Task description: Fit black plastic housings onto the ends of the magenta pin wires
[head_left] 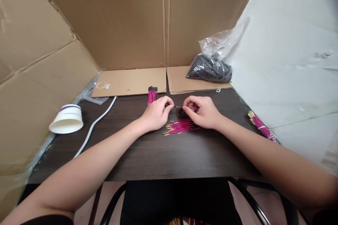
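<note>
My left hand (pixel 158 112) and my right hand (pixel 202 111) meet closely over the middle of the table, both closed in a pinch. Between the fingertips runs a thin magenta wire (pixel 179 107); my right hand grips it, and my left pinches a small black sleeve at its end. Just below lie a few loose black sleeves (pixel 182 113), partly hidden by my right hand. A loose spread of magenta wires (pixel 181 126) with gold tips lies nearer to me. Beyond my left hand stands a group of magenta wires with black ends (pixel 152 95).
A clear bag of black sleeves (pixel 210 68) rests on cardboard at the back right. At the right edge lies a tied wire bundle (pixel 261 126). A white paper cup (pixel 66 119) and a pale cable (pixel 95 123) are on the left. Cardboard walls (pixel 118 21) enclose the table.
</note>
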{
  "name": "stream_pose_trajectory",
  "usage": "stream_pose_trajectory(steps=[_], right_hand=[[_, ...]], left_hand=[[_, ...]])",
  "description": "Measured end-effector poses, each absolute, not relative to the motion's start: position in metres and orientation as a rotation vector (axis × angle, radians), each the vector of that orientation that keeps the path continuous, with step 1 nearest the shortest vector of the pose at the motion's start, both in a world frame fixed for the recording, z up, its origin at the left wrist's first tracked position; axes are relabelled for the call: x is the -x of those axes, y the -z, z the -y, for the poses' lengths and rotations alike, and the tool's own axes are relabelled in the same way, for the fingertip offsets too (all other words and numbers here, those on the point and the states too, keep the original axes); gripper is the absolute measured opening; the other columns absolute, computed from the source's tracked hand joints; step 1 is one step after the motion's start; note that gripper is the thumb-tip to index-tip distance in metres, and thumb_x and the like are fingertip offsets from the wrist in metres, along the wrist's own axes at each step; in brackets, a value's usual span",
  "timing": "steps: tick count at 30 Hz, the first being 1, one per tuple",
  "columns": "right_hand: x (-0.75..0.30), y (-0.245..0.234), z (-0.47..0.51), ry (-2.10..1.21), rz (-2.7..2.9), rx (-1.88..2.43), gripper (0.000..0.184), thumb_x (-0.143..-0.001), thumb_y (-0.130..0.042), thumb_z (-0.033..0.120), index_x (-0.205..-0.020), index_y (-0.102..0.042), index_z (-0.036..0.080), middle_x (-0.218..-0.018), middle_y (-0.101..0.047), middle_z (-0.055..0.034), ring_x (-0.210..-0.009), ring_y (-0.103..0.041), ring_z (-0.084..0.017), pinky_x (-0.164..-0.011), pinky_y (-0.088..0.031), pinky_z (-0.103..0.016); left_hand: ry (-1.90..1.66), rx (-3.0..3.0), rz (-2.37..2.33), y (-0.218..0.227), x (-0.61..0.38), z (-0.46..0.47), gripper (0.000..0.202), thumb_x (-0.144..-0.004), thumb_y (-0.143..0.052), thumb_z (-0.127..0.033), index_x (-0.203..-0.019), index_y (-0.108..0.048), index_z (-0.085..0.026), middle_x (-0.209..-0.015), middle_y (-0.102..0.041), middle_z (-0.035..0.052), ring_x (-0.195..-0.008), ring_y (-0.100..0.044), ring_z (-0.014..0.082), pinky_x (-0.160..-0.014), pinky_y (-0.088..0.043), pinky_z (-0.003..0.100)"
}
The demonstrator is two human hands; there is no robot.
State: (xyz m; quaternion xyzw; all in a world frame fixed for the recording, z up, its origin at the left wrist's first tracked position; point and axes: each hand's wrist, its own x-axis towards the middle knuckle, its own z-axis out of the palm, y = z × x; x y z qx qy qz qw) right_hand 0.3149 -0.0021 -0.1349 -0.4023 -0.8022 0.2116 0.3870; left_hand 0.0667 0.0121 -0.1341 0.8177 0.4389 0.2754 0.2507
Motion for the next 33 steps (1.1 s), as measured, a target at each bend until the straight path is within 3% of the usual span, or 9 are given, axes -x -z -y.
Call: stream_pose_trajectory(steps=[19, 33], right_hand=[[-0.3164, 0.1395, -0.0016, -0.536, 2.092, 1.073, 0.014, -0.100, -0.066, 0.027, -0.089, -0.072, 0.021, -0.071, -0.069, 0.0007, -0.061, -0.056, -0.015, -0.065, -0.044, -0.030], [-0.3108, 0.1355, 0.0044, -0.623, 1.957, 1.082, 0.020, -0.104, -0.067, 0.033, -0.091, -0.074, 0.020, -0.072, -0.072, -0.0008, -0.060, -0.059, -0.015, -0.061, -0.045, -0.029]], left_hand=[[-0.663, -2.331, -1.159, 0.1326, -0.0645, -0.0115, 0.011, -0.108, -0.057, -0.026, -0.103, -0.066, -0.022, -0.097, -0.076, 0.0067, -0.086, -0.068, 0.0223, -0.078, -0.053, 0.037], [-0.863, -2.100, -1.131, 0.1322, -0.0726, -0.0059, 0.012, -0.107, -0.059, -0.028, -0.101, -0.065, -0.020, -0.087, -0.072, 0.0044, -0.072, -0.062, 0.0168, -0.071, -0.050, 0.033]])
